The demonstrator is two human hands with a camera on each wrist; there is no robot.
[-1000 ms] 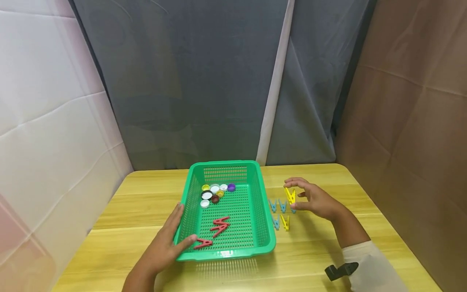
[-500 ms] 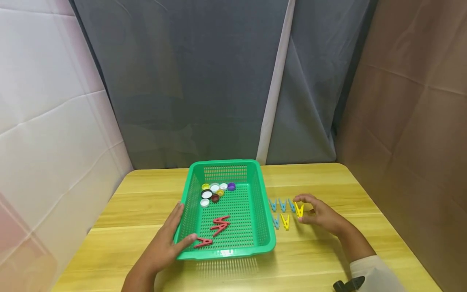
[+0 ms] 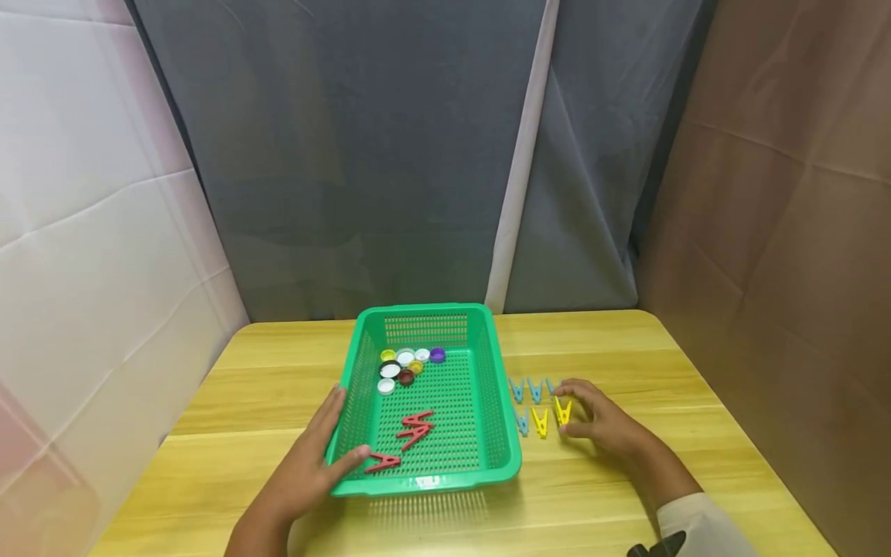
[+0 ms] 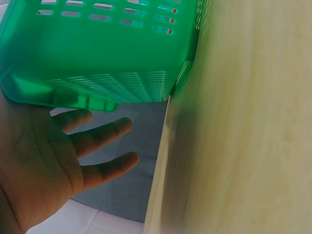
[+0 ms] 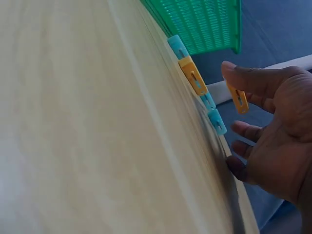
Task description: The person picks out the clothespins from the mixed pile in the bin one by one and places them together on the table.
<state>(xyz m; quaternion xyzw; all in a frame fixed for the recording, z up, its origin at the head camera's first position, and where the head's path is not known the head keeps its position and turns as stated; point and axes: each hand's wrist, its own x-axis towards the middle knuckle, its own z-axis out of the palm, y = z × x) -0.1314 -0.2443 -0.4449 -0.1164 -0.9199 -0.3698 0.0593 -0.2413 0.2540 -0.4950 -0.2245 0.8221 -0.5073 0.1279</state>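
Note:
My right hand [image 3: 605, 425] pinches a yellow clothespin [image 3: 562, 411] between thumb and fingers, low over the wooden table. In the right wrist view this clothespin [image 5: 239, 100] appears orange and slightly apart from the others. Just left of it, a second yellow clothespin [image 3: 540, 423] lies beside a blue clothespin [image 3: 522, 422]. Behind them is a row of blue clothespins [image 3: 535, 391], the rightmost partly hidden by my fingers. My left hand [image 3: 302, 476] rests against the left side of the green basket [image 3: 513, 433], thumb over its rim. Its other fingers look straight and spread in the left wrist view.
Inside the basket, several bottle caps [image 3: 406, 377] are grouped toward the back left, and red clothespins [image 3: 415, 437] lie nearer the front. A grey curtain [image 3: 348, 193] hangs behind the table [image 3: 599, 340], with cloth walls on both sides.
My right hand has brought the yellow clothespin down and toward me, from above the blue row to the right of the other yellow one. My left hand stays at the basket.

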